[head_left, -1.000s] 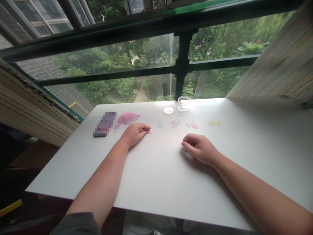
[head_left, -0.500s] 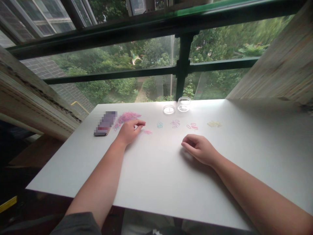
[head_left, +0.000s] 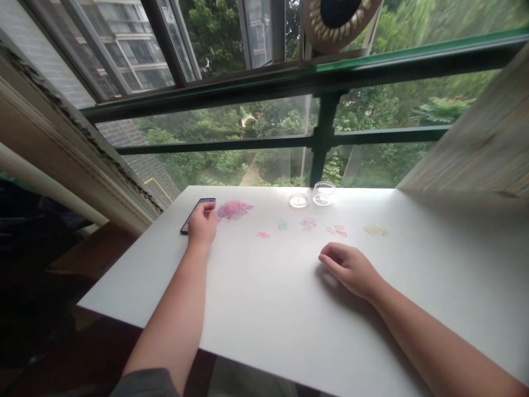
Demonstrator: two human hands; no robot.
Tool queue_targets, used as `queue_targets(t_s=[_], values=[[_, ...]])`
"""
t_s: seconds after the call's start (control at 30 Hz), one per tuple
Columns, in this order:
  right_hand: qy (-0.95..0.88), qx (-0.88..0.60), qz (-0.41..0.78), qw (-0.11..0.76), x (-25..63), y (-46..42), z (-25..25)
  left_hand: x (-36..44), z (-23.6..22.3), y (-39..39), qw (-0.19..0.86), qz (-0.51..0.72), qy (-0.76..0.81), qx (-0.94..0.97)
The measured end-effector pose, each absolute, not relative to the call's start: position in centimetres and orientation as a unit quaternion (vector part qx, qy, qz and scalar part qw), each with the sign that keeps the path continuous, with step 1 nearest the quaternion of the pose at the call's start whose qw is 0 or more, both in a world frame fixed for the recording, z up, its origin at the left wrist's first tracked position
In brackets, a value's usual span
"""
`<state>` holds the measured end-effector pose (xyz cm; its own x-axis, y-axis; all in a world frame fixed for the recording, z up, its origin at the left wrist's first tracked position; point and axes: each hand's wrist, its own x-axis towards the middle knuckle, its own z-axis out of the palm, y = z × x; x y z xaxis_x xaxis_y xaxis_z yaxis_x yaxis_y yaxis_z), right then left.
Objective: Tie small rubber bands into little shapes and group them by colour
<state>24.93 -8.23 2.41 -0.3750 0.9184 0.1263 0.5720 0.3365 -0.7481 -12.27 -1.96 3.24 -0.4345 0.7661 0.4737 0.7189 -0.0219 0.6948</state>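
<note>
My left hand (head_left: 202, 223) is over the phone (head_left: 185, 225), covering much of it. Its fingers point forward, somewhat apart, with nothing seen in them; whether they touch the screen I cannot tell. Just right of it lies a loose heap of pink and purple small bands (head_left: 235, 210). My right hand (head_left: 345, 266) rests on the table, fingers curled in towards the thumb, nothing visible in it. Beyond it are sorted groups: pink loop-shaped bands (head_left: 338, 230), purple bands (head_left: 308, 224), blue bands (head_left: 282, 224), pale yellow bands (head_left: 376, 229) and a small pink cluster (head_left: 263, 234).
A clear round container (head_left: 323, 194) and a shallow clear round dish (head_left: 298, 200) stand at the back of the white table (head_left: 264, 309). Behind the table runs a window with a green frame (head_left: 326, 124). Curtains (head_left: 463, 132) hang on both sides.
My left hand has moved left from the pink heap to over the phone. My right hand keeps its curled pose on the table. The camera view has tilted up and shifted left.
</note>
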Motion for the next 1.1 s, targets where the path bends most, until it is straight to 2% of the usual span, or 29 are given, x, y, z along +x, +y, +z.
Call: queue_targets(t_s=[0.13,0.3,0.6,1.1], values=[[-0.772,-0.48,0.312,0.277,25.0,-8.1,2.3,-12.9,2.0,-2.9,0.048,0.348,0.744,0.569],[-0.773,-0.48,0.308,0.277,25.0,-8.1,2.2,-13.2,1.4,-3.1,0.032,0.275,0.76,0.588],[-0.768,-0.49,0.304,0.276,24.8,-8.2,2.5,-12.2,2.6,-3.0,0.029,0.21,0.802,0.558],[-0.766,-0.49,0.31,0.277,25.0,-8.1,2.3,-12.2,2.8,-2.3,0.026,0.192,0.816,0.545]])
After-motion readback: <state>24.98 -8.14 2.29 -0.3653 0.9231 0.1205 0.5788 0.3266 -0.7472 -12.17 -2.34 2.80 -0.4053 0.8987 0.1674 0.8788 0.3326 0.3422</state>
